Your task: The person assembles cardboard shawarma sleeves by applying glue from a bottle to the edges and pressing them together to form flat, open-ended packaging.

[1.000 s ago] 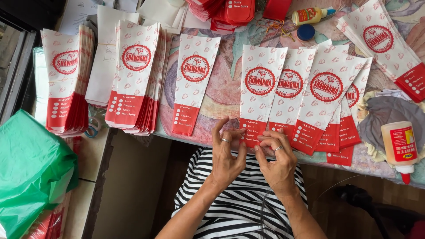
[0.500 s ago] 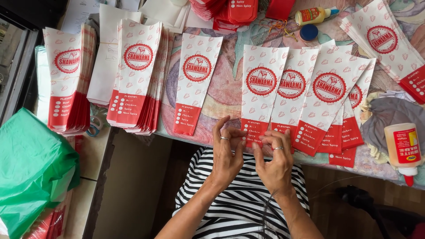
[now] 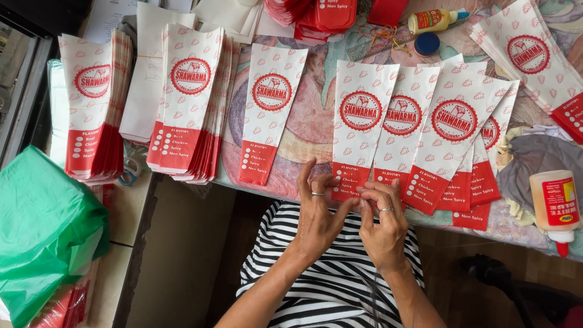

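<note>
Where the near edge of the table (image 3: 303, 130) meets the person's striped lap, a fan of red-and-white paper sleeves (image 3: 425, 130) lies overlapped, red ends toward that edge. Off the table's left end, a green plastic bag (image 3: 42, 234) bulges over the lower left. Two thick stacks of sleeves (image 3: 188, 103) stand at the left part of the table, and a single sleeve (image 3: 270, 112) lies alone between them and the fan. At the right end, a large glue bottle (image 3: 554, 206) lies on a grey cloth (image 3: 534, 159); a smaller glue bottle (image 3: 434, 19) and a blue cap (image 3: 427, 43) sit toward the far edge. The left hand (image 3: 317, 218) and right hand (image 3: 384, 222) meet at the near edge, fingertips together, pinching the red bottom end of the leftmost sleeve (image 3: 358, 130) of the fan. Each hand wears a ring. Whether anything else is gripped between them cannot be told.
</note>
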